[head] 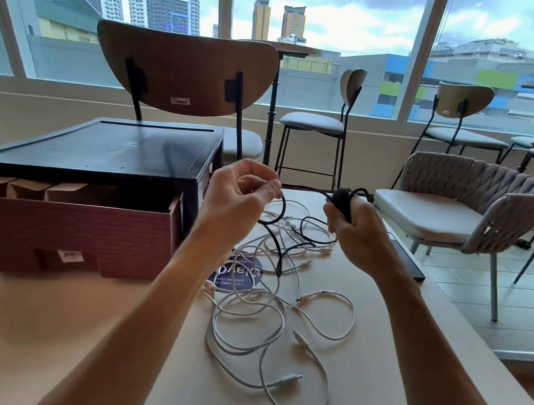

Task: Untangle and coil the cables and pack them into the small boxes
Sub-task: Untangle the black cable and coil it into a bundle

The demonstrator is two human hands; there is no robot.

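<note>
Both hands are raised above the beige table (30, 340). My right hand (355, 229) grips a small coil of black cable (346, 198) wound round its fingers. My left hand (239, 194) pinches the same cable's loose stretch, which runs across to the coil and hangs in a loop down to the table. Below lies a tangle of white cables (275, 325) with visible plugs, mixed with a thin black strand. Several small brown boxes (26, 189) stand upright inside a reddish cardboard carton (56, 233) at the left.
A black case (100, 149) sits on top of the carton. A dark phone (406, 258) lies at the table's right edge, and a round blue sticker (237, 276) is under the cables. Chairs and stools stand behind the table and to the right, before large windows.
</note>
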